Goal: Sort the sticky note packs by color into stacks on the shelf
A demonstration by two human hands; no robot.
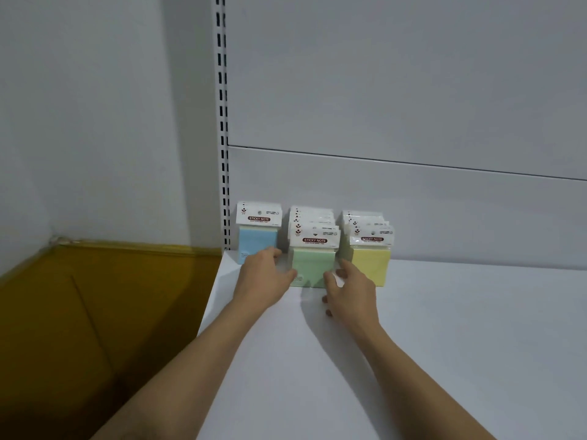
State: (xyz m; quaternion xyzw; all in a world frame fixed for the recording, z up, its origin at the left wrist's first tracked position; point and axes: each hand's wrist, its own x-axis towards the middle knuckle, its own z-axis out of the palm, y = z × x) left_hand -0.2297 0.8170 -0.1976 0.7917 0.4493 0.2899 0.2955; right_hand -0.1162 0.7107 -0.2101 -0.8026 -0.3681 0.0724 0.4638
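Observation:
Three groups of sticky note packs stand upright at the back left of the white shelf (444,328): a blue pack (255,244) on the left, a row of several green packs (313,263) in the middle, and a row of yellow packs (371,263) on the right. Each pack has a white "STICKY NOTE" header. My left hand (266,276) lies against the left side of the front green pack, thumb at its lower corner. My right hand (347,289) touches the pack's right side with loosely bent fingers. The green row sits between both hands.
A white back panel (397,192) rises behind the packs, with a slotted upright (223,154) at its left end. The shelf's left edge drops to a yellow-brown floor (95,312) by a pale wall.

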